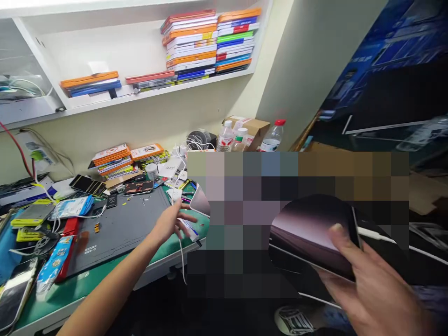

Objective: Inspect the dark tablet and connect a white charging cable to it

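Note:
My right hand (367, 275) holds a dark, glossy phone (311, 238) at the lower right, thumb on its face and fingers beneath. A white cable (381, 236) runs off to the right from beside the phone. Over the right end of the green desk mat (164, 252), my left hand (177, 221) has its fingers spread, with nothing held. Close to those fingers hangs another white cable (182, 261) over the desk edge. Left of it lies a large grey work mat (122, 233). A pixelated block hides much of the right centre.
An opened phone (139, 187) and small parts lie at the grey mat's back edge. Packets (54, 266) and a phone (17, 289) crowd the left. Bottles (273, 136) stand behind; boxes fill the shelf (157, 88). A shoe (296, 321) shows below.

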Demonstrator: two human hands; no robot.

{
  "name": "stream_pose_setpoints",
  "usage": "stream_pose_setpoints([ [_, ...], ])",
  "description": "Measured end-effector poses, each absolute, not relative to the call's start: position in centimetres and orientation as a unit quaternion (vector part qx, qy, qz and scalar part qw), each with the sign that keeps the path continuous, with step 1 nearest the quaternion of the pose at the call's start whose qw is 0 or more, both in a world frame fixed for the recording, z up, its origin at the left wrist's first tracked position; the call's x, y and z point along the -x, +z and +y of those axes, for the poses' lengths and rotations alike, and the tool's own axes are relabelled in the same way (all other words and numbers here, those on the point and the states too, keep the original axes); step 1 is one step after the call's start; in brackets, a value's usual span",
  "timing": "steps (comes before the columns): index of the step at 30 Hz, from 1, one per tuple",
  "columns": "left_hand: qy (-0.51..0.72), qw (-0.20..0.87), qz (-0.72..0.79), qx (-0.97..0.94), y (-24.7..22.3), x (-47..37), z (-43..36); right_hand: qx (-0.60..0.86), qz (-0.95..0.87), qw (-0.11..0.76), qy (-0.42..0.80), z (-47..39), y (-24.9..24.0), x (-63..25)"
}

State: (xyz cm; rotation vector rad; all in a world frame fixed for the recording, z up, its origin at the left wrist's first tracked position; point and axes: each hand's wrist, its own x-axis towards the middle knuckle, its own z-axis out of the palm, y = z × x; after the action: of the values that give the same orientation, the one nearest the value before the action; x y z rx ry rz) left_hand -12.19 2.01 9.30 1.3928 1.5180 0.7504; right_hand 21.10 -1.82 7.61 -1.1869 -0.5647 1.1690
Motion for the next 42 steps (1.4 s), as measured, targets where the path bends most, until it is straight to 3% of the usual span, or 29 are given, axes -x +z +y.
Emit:
stream_pose_setpoints([
  [5,0.196,0.23,0.702,-0.646,6.7,12.8,-0.6,0.521,-0.186,0.68,0.481,3.4,9.4,-19.6],
  [11,0.067,0.144,0.728,-0.667,5.1,12.9,-0.9,0.483,-0.232,0.682,0.497,10.2,7.3,-15.1],
  [25,-0.016,0.133,0.728,-0.672,3.4,13.6,-0.1,0.438,-0.238,0.622,0.604,17.8,4.0,-5.3],
  [42,0.048,0.188,0.729,-0.657,3.4,14.5,-0.2,0.481,-0.191,0.545,0.659,20.0,2.1,-3.3],
])
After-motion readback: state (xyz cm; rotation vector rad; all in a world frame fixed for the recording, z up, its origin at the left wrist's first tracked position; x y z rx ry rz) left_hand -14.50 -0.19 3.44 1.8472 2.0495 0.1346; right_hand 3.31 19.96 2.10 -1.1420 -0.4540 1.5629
